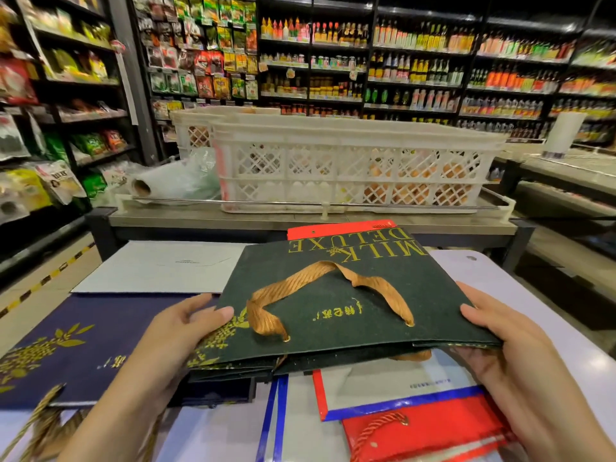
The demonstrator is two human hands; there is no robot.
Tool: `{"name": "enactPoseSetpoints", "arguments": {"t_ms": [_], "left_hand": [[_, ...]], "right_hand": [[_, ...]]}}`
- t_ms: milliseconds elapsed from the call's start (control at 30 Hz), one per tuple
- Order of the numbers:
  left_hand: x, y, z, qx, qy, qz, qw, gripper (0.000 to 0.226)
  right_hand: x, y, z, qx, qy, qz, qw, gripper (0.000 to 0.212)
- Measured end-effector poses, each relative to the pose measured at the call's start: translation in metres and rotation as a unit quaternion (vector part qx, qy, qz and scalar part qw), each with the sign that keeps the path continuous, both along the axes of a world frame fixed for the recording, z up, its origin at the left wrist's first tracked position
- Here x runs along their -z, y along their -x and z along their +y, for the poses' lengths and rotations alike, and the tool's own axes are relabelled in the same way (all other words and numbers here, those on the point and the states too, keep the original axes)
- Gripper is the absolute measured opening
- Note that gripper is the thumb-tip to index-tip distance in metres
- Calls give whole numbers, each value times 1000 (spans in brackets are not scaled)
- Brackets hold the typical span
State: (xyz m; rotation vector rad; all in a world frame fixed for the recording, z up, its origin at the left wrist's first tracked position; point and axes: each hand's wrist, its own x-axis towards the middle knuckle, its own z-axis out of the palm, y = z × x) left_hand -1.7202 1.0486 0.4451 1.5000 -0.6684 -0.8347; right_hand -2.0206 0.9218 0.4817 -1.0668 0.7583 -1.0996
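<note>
A folded dark green paper bag with gold "MILK DELUXE" lettering and a brown ribbon handle lies flat, lifted a little above the table. My left hand grips its left edge, thumb on top and fingers underneath. My right hand holds the right edge the same way. The bag's open mouth faces me, and the second handle peeks out below its front edge.
More flat bags lie beneath: a navy one at left, a white one behind it, red, white and blue ones at front right. A white lattice crate holding eggs stands on a counter beyond. Stocked shelves line the aisle.
</note>
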Motion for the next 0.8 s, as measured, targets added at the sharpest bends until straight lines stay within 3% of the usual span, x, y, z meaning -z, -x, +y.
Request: {"name": "enactPoseSetpoints", "arguments": {"t_ms": [200,400,433,567,667,767,800], "left_hand": [[0,2,0,23,80,83,993,42],[-13,5,4,42,152,60,986,34],[-14,6,6,26,166,43,985,35],[-17,-9,-8,-49,173,-163,970,39],[-32,-26,-17,-47,173,-231,956,17],[-33,-43,-24,43,147,-313,937,48],[-36,-39,-23,24,135,-359,923,44]], "right_hand": [[1,4,2,-8,-10,8,1000,38],[-2,5,-2,-16,-18,-19,1000,37],[-4,5,-3,-19,-29,-32,999,38],[-7,1,-8,-28,-61,-82,994,38],[-12,-3,-12,-23,-71,-115,991,34],[-17,-7,-14,-41,-80,-158,983,52],[-15,-7,-20,-42,-99,-187,976,62]]}}
